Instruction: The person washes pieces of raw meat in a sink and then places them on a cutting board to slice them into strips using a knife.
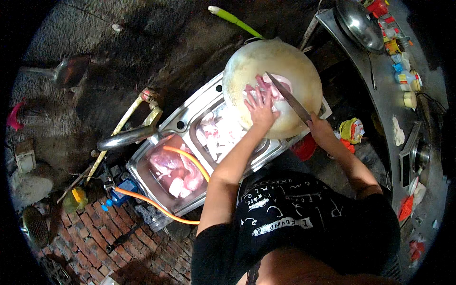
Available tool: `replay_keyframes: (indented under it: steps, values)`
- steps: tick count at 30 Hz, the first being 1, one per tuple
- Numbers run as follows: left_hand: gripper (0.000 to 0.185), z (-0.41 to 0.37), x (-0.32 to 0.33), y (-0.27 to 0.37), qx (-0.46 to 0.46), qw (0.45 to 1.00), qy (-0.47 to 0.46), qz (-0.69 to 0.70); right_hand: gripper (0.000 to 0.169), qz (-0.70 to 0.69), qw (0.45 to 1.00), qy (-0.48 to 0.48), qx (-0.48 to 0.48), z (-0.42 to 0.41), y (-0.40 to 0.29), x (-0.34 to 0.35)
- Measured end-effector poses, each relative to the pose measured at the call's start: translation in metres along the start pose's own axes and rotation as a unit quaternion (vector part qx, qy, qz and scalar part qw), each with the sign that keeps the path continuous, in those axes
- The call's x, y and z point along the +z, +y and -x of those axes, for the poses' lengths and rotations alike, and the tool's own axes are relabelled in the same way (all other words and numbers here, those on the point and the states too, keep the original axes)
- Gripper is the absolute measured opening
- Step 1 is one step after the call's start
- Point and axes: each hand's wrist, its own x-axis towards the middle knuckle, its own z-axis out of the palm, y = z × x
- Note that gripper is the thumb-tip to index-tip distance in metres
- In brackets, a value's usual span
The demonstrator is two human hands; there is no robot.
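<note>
A round, pale cutting board lies over the right end of a steel double sink. On it is a piece of raw meat, pink with a white outer layer. My left hand presses flat on the meat's near left part, fingers spread. My right hand grips the handle of a long knife, whose blade lies slantwise over the meat, tip pointing away; whether it touches the meat cannot be told. Pale meat pieces lie in the middle basin, under glare. Larger raw pieces sit in reddish water in the left basin.
An orange hose hangs into the left basin below a metal faucet pipe. A blue bottle stands left of the sink's rim. At right, a long counter holds a metal wok lid, bottles and packets.
</note>
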Motion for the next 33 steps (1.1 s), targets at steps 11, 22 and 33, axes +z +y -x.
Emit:
replay_keyframes:
  steps: [11, 22, 33]
  values:
    - [0.035, 0.095, -0.020, -0.111, 0.142, 0.984, 0.038, 0.098, 0.037, -0.069, 0.991, 0.091, 0.076, 0.017, 0.053, -0.010]
    - [0.068, -0.059, 0.007, 0.005, 0.018, 0.982, 0.160, 0.099, 0.026, -0.116, 0.986, 0.112, 0.045, 0.006, 0.035, 0.008]
    - [0.023, 0.088, -0.030, -0.050, -0.086, 0.950, 0.129, 0.270, 0.029, -0.145, 0.976, 0.143, 0.083, 0.020, 0.076, 0.017]
